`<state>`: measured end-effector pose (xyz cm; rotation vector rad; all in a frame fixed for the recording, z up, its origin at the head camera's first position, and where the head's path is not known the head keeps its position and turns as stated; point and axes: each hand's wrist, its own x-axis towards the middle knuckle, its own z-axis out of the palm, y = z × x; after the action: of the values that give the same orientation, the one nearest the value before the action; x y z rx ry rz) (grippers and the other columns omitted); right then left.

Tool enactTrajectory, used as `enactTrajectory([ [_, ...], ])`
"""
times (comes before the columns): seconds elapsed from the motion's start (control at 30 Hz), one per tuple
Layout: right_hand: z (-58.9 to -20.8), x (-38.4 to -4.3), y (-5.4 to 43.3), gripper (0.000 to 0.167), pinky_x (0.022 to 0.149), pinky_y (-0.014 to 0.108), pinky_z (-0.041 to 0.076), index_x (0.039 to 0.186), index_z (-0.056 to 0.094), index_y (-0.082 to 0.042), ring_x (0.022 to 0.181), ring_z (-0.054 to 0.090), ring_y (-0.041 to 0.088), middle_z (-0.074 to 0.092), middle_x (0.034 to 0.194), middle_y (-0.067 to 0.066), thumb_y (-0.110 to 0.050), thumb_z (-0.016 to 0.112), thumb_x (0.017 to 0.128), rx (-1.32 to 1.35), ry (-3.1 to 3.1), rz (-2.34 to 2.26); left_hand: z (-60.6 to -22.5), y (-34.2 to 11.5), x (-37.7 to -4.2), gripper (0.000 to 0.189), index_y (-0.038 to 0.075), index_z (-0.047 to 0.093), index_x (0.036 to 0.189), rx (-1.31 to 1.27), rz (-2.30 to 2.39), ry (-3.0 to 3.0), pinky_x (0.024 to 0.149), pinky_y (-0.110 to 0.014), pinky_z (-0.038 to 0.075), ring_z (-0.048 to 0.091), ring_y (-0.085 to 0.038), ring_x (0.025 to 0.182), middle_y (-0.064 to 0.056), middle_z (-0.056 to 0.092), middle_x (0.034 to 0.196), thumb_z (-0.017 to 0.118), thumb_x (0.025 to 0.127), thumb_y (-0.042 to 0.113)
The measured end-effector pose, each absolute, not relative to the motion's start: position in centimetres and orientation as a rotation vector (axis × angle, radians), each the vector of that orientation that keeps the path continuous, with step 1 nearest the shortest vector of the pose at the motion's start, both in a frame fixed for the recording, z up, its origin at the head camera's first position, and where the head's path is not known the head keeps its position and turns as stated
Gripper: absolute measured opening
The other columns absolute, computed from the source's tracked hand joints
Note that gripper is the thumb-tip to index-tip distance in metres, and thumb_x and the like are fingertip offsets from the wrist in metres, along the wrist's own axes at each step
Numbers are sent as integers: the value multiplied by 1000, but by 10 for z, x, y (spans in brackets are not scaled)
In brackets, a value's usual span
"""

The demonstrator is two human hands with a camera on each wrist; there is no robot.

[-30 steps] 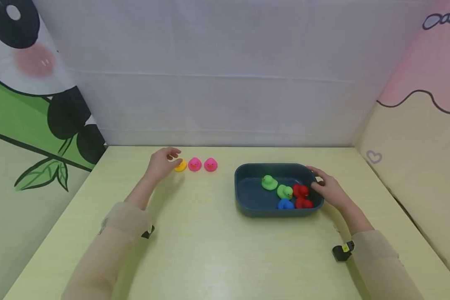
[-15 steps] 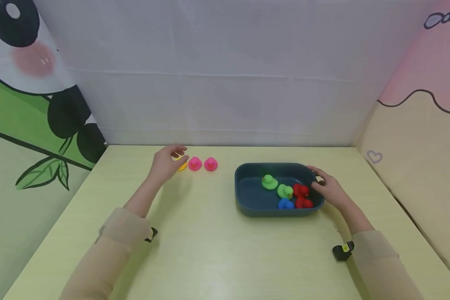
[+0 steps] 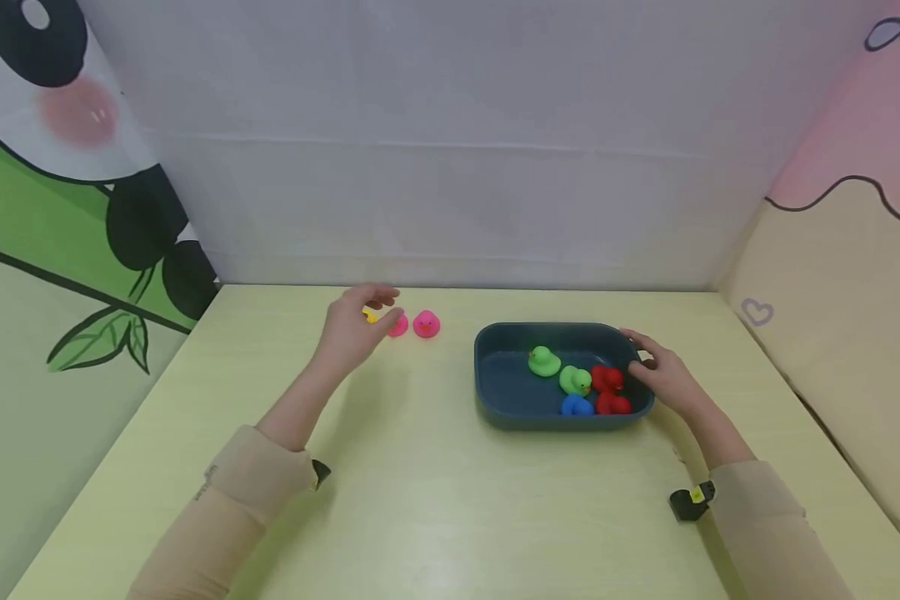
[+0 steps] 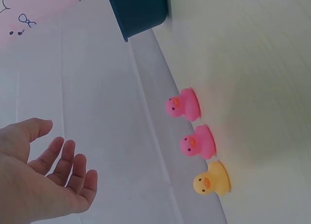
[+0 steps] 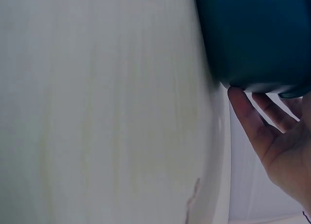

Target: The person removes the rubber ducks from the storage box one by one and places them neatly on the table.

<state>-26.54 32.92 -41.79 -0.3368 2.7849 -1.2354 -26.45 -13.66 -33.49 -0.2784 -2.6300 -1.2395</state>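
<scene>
Three small rubber ducks stand in a row near the table's far edge: a yellow duck [image 3: 370,315] [image 4: 212,180] and two pink ducks [image 3: 426,324] [image 4: 198,142]. My left hand [image 3: 360,325] [image 4: 43,180] hovers over the yellow one with relaxed, spread fingers and holds nothing; in the head view it partly hides the nearer pink duck. A dark blue tray [image 3: 495,392] [image 5: 257,34] holds two green ducks [image 3: 543,361], two red ducks [image 3: 607,379] and a blue duck [image 3: 576,406]. My right hand [image 3: 663,375] [image 5: 277,141] rests its straight fingers against the tray's right end.
The pale green table [image 3: 435,500] is walled by a white sheet at the back, a panda print on the left and a pink and cream panel on the right. The tray sits right of centre, well apart from the duck row.
My left hand has let go of the yellow duck, risen and drifted right over the row. The right hand stays on the tray's end.
</scene>
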Motion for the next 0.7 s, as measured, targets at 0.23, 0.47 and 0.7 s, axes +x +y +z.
enactTrajectory([
  [0.23, -419, -266, 328, 55, 89, 49, 46, 148, 29, -11, 110, 53, 49, 36, 140, 30, -11, 44, 95, -348, 2777, -1243, -332, -118, -252, 32, 9, 62, 118, -317, -1289, -2581, 90, -43, 44, 51, -25, 107, -7, 61, 112, 64, 88, 20],
  [0.47, -418, -266, 329, 55, 86, 42, 48, 148, 28, -10, 108, 54, 48, 37, 138, 30, -10, 44, 95, -350, 2784, -1229, -333, -99, -246, 33, 12, 62, 119, -389, -1351, -2524, 91, -41, 46, 50, -24, 110, -5, 61, 115, 65, 88, 20],
  [0.7, -416, -266, 329, 56, 79, 25, 47, 148, 29, -11, 106, 56, 47, 38, 137, 29, -10, 43, 94, -333, 2778, -1234, -335, -79, -240, 31, 14, 63, 118, -511, -1368, -2475, 90, -40, 45, 51, -20, 107, -2, 64, 113, 66, 87, 18],
])
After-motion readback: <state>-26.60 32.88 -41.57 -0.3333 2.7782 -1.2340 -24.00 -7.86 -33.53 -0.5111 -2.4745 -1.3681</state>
